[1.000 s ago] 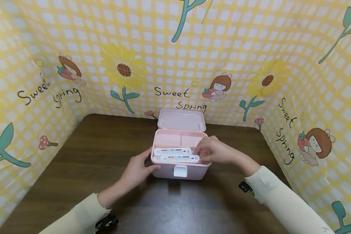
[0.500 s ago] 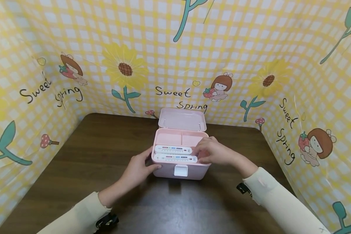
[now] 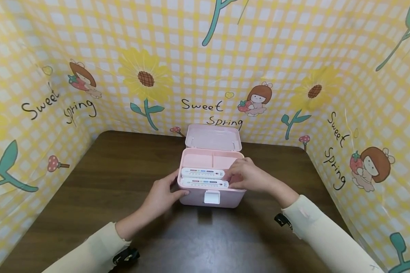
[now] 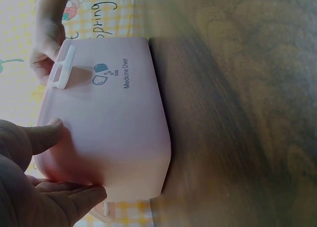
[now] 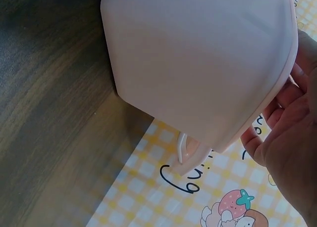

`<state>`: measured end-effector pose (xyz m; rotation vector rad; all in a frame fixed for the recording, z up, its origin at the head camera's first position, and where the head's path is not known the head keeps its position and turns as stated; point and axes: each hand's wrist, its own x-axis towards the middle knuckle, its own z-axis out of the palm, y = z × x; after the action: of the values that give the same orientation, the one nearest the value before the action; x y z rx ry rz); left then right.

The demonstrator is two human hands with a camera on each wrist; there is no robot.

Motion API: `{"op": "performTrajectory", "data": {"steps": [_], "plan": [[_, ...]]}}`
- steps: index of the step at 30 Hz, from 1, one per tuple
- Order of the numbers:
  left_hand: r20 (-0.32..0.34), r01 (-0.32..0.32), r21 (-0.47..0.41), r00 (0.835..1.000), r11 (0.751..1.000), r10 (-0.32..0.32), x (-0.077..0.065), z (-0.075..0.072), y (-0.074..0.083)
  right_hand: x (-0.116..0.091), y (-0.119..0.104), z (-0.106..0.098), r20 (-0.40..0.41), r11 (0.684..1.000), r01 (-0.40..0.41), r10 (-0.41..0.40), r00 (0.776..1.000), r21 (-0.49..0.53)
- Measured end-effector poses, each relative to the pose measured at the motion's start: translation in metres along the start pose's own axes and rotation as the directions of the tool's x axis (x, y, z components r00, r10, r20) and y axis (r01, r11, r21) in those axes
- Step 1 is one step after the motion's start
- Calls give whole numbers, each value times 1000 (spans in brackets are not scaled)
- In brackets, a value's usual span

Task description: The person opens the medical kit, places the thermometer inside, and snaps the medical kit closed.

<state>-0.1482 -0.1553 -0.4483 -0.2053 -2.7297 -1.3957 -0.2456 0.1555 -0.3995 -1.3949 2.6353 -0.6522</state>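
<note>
A pink medicine box (image 3: 191, 199), printed "Medicine Chest", stands with its lid (image 3: 213, 137) open toward the back. Two slim white thermometer cases lie side by side along its front compartment, a rear case (image 3: 201, 173) and a front case (image 3: 205, 184). My left hand (image 3: 162, 193) grips the box's front left corner, thumb on the front wall and fingers along the side. My right hand (image 3: 249, 175) reaches over the right rim with bent fingers, fingertips right at the cases' right ends. Whether it pinches them I cannot tell.
Behind the cases, a divider (image 3: 213, 159) splits the box's inner tray. A white latch (image 3: 212, 197) hangs on the front. The brown wooden table (image 3: 123, 163) reaches back to a yellow checked cloth (image 3: 198, 68) that surrounds it on three sides.
The front case has slid slightly left and both cases lie lower and straighter in the box. The left hand keeps its place at the corner; the right hand stays at the cases' ends.
</note>
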Motion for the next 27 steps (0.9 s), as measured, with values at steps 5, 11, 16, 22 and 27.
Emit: {"op": "performTrajectory", "data": {"steps": [5, 11, 16, 22, 27], "plan": [[4, 15, -5, 1000, 1000, -15, 1, 1, 1, 0, 1, 2, 3, 1000, -2, 2, 1000, 0], [15, -6, -2, 1000, 1000, 6, 2, -2, -2, 0, -1, 1, -9, 1000, 6, -6, 1000, 7], [20, -4, 1, 1000, 1000, 4, 3, -8, -9, 2, -4, 2, -15, 1000, 8, -8, 1000, 17], [49, -14, -21, 999, 1000, 15, 7, -13, -14, 0, -2, 2, -25, 1000, -15, 16, 1000, 22], [74, 1, -40, 997, 999, 2, 10, -21, -14, -6, 1, 3, -33, 999, -5, 6, 999, 34]]}}
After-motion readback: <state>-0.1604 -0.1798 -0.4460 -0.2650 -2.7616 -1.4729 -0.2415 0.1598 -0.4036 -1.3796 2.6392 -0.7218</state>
